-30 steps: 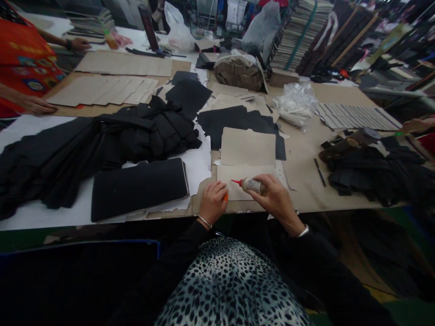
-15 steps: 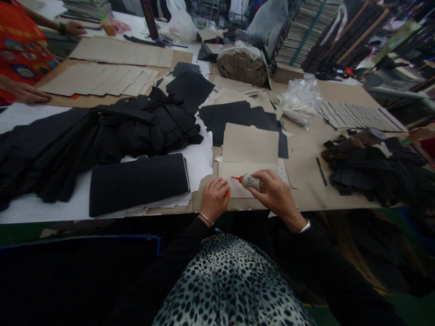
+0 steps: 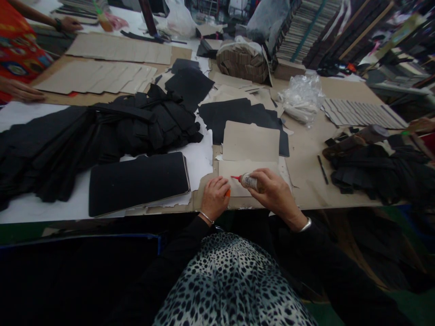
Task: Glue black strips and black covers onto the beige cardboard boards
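My right hand [image 3: 277,194] is closed around a small glue bottle [image 3: 250,181], tilted so its red nozzle points left, just over a beige board [image 3: 244,167] at the table's front edge. My left hand [image 3: 215,195] rests by the left edge of that board, fingers curled. A bit of something orange [image 3: 227,193] shows beside its thumb; most of it is hidden in the hand. Directly behind lies a second beige panel [image 3: 251,141], over black sheets [image 3: 238,115]. Left of my left hand is a stack of black rectangular panels [image 3: 137,183].
Black fabric-like strips [image 3: 125,127] heap at the left, and another black pile [image 3: 377,167] lies right, with a black pen-like stick [image 3: 322,170] beside it. A clear plastic bag [image 3: 302,99] sits farther back. At far left, a co-worker's hand [image 3: 23,89] rests near beige boards [image 3: 91,78].
The view has shifted very slightly. My hands and the glue bottle stay almost in place, with the nozzle still low over the beige board.
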Motion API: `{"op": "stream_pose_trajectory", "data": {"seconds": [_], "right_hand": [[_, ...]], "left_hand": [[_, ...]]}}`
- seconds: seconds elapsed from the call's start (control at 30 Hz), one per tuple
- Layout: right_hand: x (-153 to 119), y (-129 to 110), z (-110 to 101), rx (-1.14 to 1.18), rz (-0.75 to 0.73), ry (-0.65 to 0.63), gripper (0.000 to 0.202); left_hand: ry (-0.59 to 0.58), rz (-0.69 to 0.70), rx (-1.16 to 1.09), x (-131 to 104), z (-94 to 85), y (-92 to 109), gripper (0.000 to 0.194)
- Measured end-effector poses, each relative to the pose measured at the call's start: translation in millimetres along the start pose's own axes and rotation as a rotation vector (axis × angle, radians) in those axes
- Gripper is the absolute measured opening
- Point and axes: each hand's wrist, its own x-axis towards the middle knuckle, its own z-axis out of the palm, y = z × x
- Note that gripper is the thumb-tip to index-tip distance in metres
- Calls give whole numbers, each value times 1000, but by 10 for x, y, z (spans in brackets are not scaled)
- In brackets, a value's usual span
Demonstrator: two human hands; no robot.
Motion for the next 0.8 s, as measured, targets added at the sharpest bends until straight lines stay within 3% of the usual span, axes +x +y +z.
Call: {"op": "stream_pose_trajectory", "data": {"seconds": [0.8], "right_hand": [[-93,-112,-30,-103,-78,-66,30]], "left_hand": [[10,11,41,-1,22,-11,19]]}}
